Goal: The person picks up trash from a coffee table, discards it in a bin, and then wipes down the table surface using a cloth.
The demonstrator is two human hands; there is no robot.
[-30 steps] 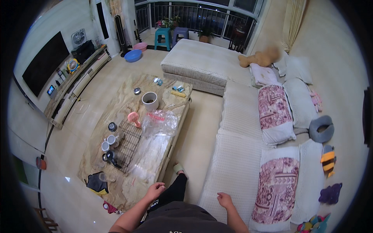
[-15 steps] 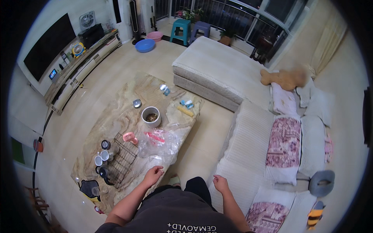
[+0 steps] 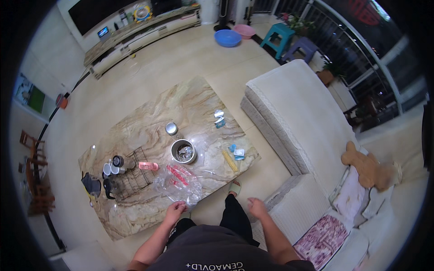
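Note:
My left hand hangs near the table's edge below a crumpled plastic bag, fingers loosely curled, holding nothing visible. My right hand is by the sofa, loosely open and empty. On the marble coffee table are a white pot with crumpled contents, a lidded jar, a pink handheld object, a wire rack, white mugs, a black-lidded glass, a glass pot, a dark cloth, a yellow packet and small blue-white packets.
The L-shaped sofa with cushions and a plush bear runs along the right. A TV cabinet is at the back, near plastic basins and stools. Wooden chairs are at the far left.
My view has turned rightward toward the balcony end. My legs have stepped along the gap between table and sofa, bringing the pot and packets closer. Both hands remain low beside my body.

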